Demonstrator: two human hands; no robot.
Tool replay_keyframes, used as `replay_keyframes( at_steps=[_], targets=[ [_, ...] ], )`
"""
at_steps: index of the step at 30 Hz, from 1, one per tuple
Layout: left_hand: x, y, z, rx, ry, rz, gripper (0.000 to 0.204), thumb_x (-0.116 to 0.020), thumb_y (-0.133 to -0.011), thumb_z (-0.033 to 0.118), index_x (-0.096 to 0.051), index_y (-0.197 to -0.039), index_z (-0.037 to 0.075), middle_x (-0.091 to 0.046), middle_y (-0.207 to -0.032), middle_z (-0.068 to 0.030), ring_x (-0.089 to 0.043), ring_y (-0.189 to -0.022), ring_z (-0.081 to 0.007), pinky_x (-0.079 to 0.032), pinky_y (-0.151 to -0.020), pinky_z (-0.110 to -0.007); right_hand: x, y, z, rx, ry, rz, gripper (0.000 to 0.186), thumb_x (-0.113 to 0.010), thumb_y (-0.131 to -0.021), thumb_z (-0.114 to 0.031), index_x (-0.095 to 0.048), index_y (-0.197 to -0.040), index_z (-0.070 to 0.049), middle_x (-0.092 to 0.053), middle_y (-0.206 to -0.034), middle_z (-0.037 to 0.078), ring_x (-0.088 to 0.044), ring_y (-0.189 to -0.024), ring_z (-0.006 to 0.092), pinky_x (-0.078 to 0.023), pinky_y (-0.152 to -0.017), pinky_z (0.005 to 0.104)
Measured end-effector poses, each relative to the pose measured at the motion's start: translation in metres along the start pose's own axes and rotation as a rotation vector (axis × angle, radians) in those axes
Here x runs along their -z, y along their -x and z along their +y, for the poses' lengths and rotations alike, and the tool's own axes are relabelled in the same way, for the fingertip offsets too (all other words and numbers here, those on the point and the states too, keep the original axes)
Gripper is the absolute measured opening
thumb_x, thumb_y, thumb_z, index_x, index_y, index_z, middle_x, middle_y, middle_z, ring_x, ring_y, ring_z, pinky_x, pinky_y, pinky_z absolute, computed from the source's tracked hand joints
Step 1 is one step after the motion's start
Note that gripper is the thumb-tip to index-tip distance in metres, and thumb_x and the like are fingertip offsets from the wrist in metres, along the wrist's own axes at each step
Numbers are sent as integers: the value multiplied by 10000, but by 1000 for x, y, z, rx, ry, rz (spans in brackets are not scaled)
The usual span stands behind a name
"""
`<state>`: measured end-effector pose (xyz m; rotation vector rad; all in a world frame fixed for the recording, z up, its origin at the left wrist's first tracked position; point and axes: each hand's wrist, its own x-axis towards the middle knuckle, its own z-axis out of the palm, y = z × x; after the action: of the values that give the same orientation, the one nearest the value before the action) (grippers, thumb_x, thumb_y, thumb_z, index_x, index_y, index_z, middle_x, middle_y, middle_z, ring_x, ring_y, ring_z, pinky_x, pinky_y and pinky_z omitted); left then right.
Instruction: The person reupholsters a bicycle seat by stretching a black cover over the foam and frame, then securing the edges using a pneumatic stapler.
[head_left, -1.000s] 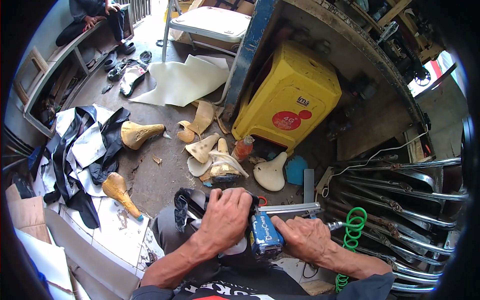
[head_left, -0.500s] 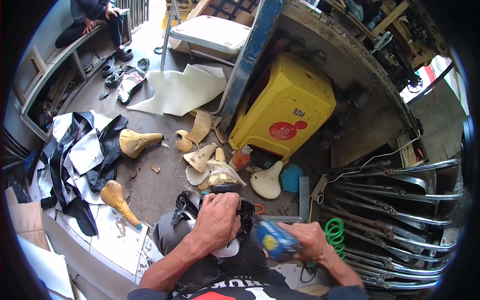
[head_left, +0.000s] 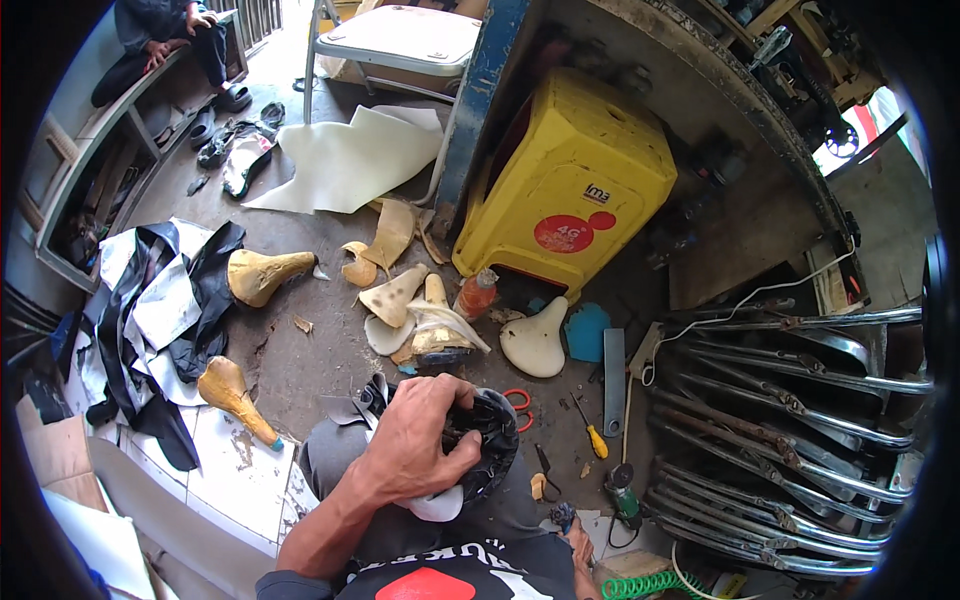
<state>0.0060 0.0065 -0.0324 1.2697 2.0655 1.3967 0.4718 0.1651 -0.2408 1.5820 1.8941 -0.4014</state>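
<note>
On my lap, my left hand (head_left: 420, 440) is closed around a bicycle saddle (head_left: 492, 440) with a glossy black cover, its hollow underside partly turned up. A white flap shows below the palm, and grey and black cover material sticks out on the left. Down by my right side, my right hand (head_left: 580, 552) is mostly hidden behind my shirt. The end of a blue hand tool (head_left: 564, 517) shows at its fingers. Red-handled scissors (head_left: 519, 405) lie just beyond the saddle. A yellow-handled screwdriver (head_left: 597, 440) is on the floor further right.
Saddle pieces, including a cream saddle (head_left: 535, 340), lie ahead near an orange bottle (head_left: 476, 297) and a yellow stool (head_left: 570, 190). Black-and-white sheets (head_left: 170, 310) are at left. Stacked chrome frames (head_left: 790, 430) stand right. A green coiled hose (head_left: 645, 585) lies low. Someone sits far left.
My right hand has pulled the blue tool away from the saddle, down and back to my side. The saddle's black underside now shows more. The view has shifted slightly.
</note>
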Motion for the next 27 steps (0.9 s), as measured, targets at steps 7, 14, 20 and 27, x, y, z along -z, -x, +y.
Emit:
replay_keyframes(
  at_steps=[7, 14, 20, 27],
  targets=[
    [-2, -1, 16, 59, -83, 0, 427, -825, -855, 236, -569, -1141, 49, -655, -1000, -132, -642, -997, -346, -447, -945, -444, -42, -34, 30, -12, -51, -37, 618, -705, -895, -356, -603, -1415, -38, -723, -1269, 298, -677, -1243, 457, -524, -1058, 550],
    [-8, 2, 25, 65, -277, -11, 445, -849, -839, 167, -565, -1158, 41, -668, -1026, -132, -646, -1016, -337, -438, -947, -438, 48, -59, -87, 189, -156, 28, 466, -641, -936, -346, -736, -1290, -57, -749, -1259, 233, -701, -1213, 414, -544, -1029, 551],
    [-16, 5, 33, 111, -411, 61, 478, -824, -850, 163, -586, -1243, 34, -670, -1056, -127, -649, -1040, -325, -438, -950, -446, 36, -95, -145, 337, -160, 111, 470, -706, -911, -315, -707, -1292, -41, -686, -1280, 308, -645, -1260, 439, -510, -1070, 545],
    [-15, 8, 36, 232, -564, -20, 412, -784, -881, 210, -658, -1250, 77, -670, -1110, -117, -638, -1082, -314, -444, -962, -454, -5, -129, -136, 375, -178, 111, 511, -779, -877, -241, -628, -1269, 49, -666, -1212, 279, -642, -1234, 439, -527, -1063, 505]
  ],
)
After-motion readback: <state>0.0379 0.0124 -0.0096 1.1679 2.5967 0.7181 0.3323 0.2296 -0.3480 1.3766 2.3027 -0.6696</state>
